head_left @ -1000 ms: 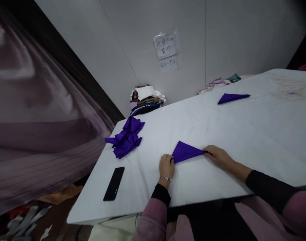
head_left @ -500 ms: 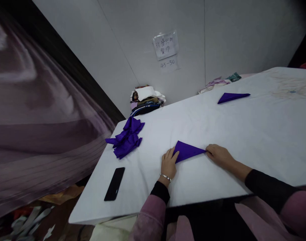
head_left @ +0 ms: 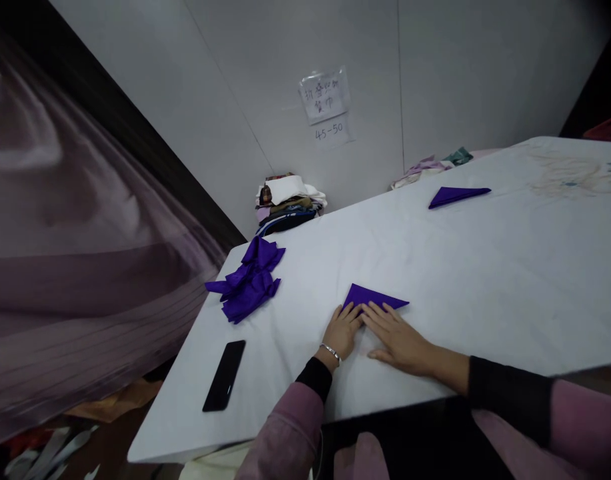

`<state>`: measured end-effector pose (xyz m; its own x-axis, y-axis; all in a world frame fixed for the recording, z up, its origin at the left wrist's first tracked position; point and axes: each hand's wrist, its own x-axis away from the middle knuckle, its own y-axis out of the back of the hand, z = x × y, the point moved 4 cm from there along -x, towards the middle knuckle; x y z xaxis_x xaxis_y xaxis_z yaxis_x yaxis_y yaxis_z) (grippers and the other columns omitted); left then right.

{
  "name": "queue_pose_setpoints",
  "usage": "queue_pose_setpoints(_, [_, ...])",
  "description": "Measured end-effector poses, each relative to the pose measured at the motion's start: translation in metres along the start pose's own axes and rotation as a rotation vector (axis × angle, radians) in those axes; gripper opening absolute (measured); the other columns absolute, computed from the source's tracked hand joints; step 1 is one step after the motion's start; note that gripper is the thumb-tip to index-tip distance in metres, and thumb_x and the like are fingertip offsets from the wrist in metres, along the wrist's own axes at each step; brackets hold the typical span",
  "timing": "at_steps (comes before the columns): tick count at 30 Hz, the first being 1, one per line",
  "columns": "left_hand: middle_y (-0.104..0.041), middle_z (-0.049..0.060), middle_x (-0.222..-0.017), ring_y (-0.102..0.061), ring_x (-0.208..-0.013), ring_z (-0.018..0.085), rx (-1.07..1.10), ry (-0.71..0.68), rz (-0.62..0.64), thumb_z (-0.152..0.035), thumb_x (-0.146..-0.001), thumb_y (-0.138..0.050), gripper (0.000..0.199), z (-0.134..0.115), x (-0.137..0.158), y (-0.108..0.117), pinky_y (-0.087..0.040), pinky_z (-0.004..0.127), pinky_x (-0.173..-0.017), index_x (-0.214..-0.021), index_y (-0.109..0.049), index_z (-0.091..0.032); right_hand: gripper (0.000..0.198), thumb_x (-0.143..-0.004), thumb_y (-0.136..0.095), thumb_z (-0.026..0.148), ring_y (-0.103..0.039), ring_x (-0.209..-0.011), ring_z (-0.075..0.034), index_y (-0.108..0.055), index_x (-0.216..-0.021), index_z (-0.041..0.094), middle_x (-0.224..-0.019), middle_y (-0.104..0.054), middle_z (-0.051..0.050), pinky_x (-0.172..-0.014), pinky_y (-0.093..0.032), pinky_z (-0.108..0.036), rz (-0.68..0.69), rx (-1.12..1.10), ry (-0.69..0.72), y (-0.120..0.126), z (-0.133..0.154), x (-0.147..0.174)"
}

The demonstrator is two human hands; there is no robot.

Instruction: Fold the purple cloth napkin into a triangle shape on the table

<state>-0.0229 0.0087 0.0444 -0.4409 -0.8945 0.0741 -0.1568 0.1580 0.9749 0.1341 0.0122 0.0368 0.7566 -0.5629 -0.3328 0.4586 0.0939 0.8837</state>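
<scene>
A purple cloth napkin (head_left: pixel 368 295), folded into a triangle, lies flat on the white-covered table (head_left: pixel 305 387) in front of me. My left hand (head_left: pixel 342 333), with a silver bracelet at the wrist, rests its outstretched fingers on the napkin's near left part. Beside it, my right hand (head_left: pixel 401 341) lies open and flat, fingertips on the near edge around the middle. Both hands cover part of that near edge. The napkin's right tip sticks out past my right fingers.
Crumpled purple cloths (head_left: pixel 250 283) lie at the table's left, with a black phone (head_left: pixel 224 375) nearer me. Another folded purple triangle (head_left: pixel 455 196) sits toward the far edge. Beyond the table are a stack of folded clothes (head_left: pixel 290 200) and a wall sign (head_left: pixel 325 97).
My right hand has left the napkin's right tip and moved left, laying its fingers flat beside my left hand. My left fingers have shifted to the near edge.
</scene>
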Motion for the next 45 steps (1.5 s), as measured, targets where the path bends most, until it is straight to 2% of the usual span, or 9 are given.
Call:
queue_pose_setpoints(3, [-0.041,0.006,-0.145,-0.022,-0.14,0.022,0.02,-0.017,-0.008,-0.007,-0.082,-0.047,0.057,0.002,0.0,-0.002,-0.016,0.047,-0.115,-0.137,-0.042,-0.024,0.082,-0.087,-0.037,0.064,-0.016,-0.139,-0.03,-0.02,-0.148,0.011,-0.15,-0.025,-0.016,-0.112,-0.016,-0.052,0.068,-0.02,-0.028,-0.016,0.007,-0.013])
queue_pose_setpoints(8, [-0.033,0.005,-0.149,-0.018,-0.141,0.021,0.07,0.005,0.034,0.002,-0.075,-0.042,0.07,0.008,0.0,-0.01,-0.016,0.05,-0.115,-0.139,-0.038,-0.025,0.081,-0.086,-0.037,0.065,-0.018,-0.139,-0.03,-0.023,-0.148,0.015,-0.15,-0.026,-0.015,-0.111,-0.018,-0.052,0.103,-0.035,-0.039,-0.023,-0.017,-0.004])
queue_pose_setpoints(13, [-0.031,0.004,-0.15,-0.016,-0.141,0.02,0.105,0.018,0.042,0.007,-0.067,-0.039,0.08,0.012,0.0,-0.014,-0.016,0.049,-0.115,-0.141,-0.036,-0.026,0.07,-0.089,-0.041,0.059,-0.024,-0.137,-0.029,-0.024,-0.147,0.024,-0.149,-0.03,-0.01,-0.111,-0.019,-0.053,0.088,-0.037,-0.022,-0.011,-0.038,0.011])
queue_pose_setpoints(25, [-0.03,0.002,-0.151,-0.016,-0.141,0.021,0.136,0.025,0.078,0.004,-0.063,-0.041,0.082,0.008,0.0,-0.008,-0.015,0.048,-0.115,-0.14,-0.037,-0.024,0.069,-0.09,-0.039,0.058,-0.025,-0.137,-0.027,-0.019,-0.148,0.027,-0.151,-0.025,-0.008,-0.111,-0.017,-0.052,0.137,0.04,-0.145,0.01,-0.079,0.043])
queue_pose_setpoints(30, [-0.034,0.005,-0.149,-0.019,-0.141,0.019,0.198,0.128,-0.029,0.003,-0.067,-0.038,0.074,0.013,0.013,-0.008,-0.016,0.046,-0.116,-0.138,-0.04,-0.019,0.069,-0.09,-0.037,0.059,-0.023,-0.138,-0.026,-0.018,-0.149,0.027,-0.151,-0.024,-0.006,-0.112,-0.017,-0.052,0.155,0.057,-0.15,0.009,-0.08,0.043])
queue_pose_setpoints(33, [-0.032,0.004,-0.15,-0.019,-0.141,0.019,0.2,0.224,-0.078,-0.004,-0.077,-0.037,0.065,0.015,0.031,-0.009,-0.015,0.045,-0.116,-0.139,-0.038,-0.02,0.072,-0.089,-0.035,0.061,-0.023,-0.137,-0.027,-0.016,-0.149,0.027,-0.151,-0.025,-0.005,-0.112,-0.018,-0.051,0.153,0.077,-0.151,0.007,-0.081,0.043])
queue_pose_setpoints(39, [-0.034,0.005,-0.149,-0.021,-0.14,0.022,0.142,0.342,-0.109,-0.04,-0.094,-0.033,0.049,0.008,0.056,0.001,-0.016,0.048,-0.115,-0.138,-0.039,-0.02,0.072,-0.089,-0.032,0.063,-0.022,-0.138,-0.026,-0.017,-0.149,0.027,-0.151,-0.023,-0.003,-0.112,-0.018,-0.051,0.177,0.133,-0.153,0.004,-0.084,0.044])
queue_pose_setpoints(42, [-0.034,0.008,-0.148,-0.02,-0.14,0.026,0.043,0.41,-0.198,-0.05,-0.094,-0.031,0.051,-0.003,0.044,0.016,-0.016,0.052,-0.114,-0.13,-0.048,-0.019,0.071,-0.089,-0.031,0.062,-0.023,-0.138,-0.026,-0.018,-0.149,0.026,-0.151,-0.024,-0.004,-0.112,-0.019,-0.052,0.175,0.15,-0.141,0.002,-0.086,0.045])
queue_pose_setpoints(45, [-0.033,0.009,-0.149,-0.019,-0.14,0.025,-0.031,0.377,-0.306,-0.053,-0.093,-0.027,0.056,-0.02,0.015,0.026,-0.013,0.05,-0.115,-0.132,-0.046,-0.018,0.071,-0.089,-0.031,0.063,-0.025,-0.137,-0.028,-0.019,-0.148,0.026,-0.15,-0.027,-0.004,-0.111,-0.02,-0.053,0.146,0.159,-0.133,0.001,-0.087,0.045])
